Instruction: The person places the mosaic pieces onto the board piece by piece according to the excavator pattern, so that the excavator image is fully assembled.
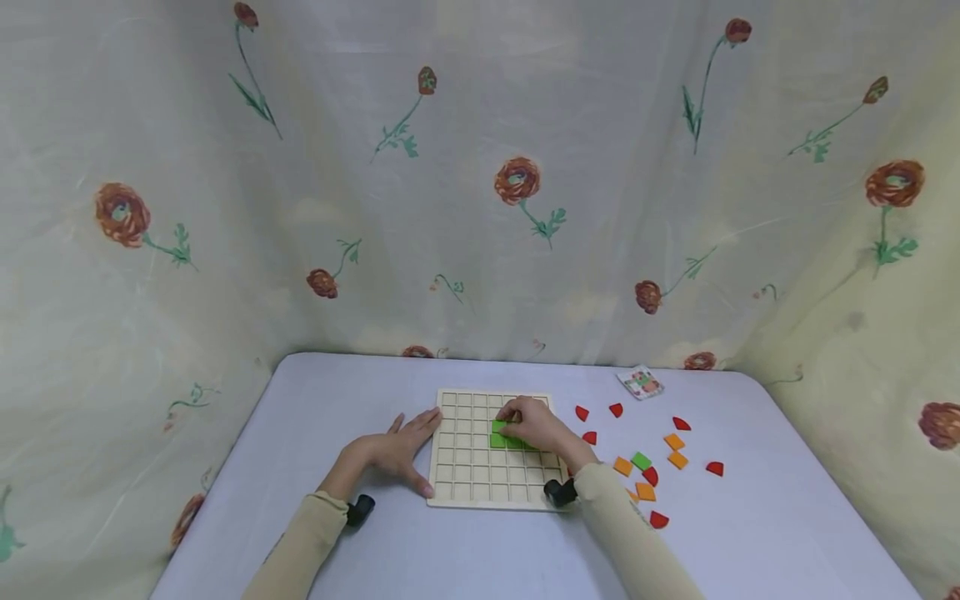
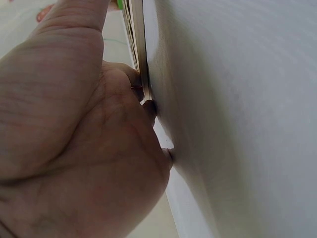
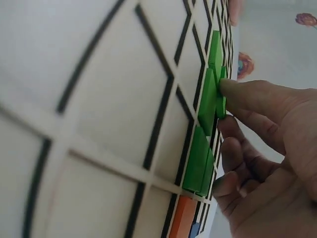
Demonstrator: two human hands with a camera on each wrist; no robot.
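Observation:
A light wooden grid board (image 1: pixel 465 492) lies flat on the table. My left hand (image 1: pixel 401 452) is spread at the board's left edge, fingertips near the upper part and thumb at the lower corner. Over the middle of the grid, my right hand (image 1: pixel 534 423) pinches a green square tile (image 3: pixel 221 99) between thumb and finger. Beneath it, a row of green tiles (image 1: pixel 498 442) sits in the cells, partly covered by the hand. An orange tile (image 3: pixel 182 217) and a bit of a blue one (image 3: pixel 194 229) show beside the green row in the right wrist view.
Right of the board lie scattered loose pieces: red quarter-round ones (image 1: pixel 681 423), orange squares (image 1: pixel 674 442) and one green square (image 1: pixel 641 461). A small patterned packet (image 1: pixel 641 382) is near the table's back edge. A flowered curtain (image 1: pixel 465 167) hangs behind the white table (image 1: pixel 360 383).

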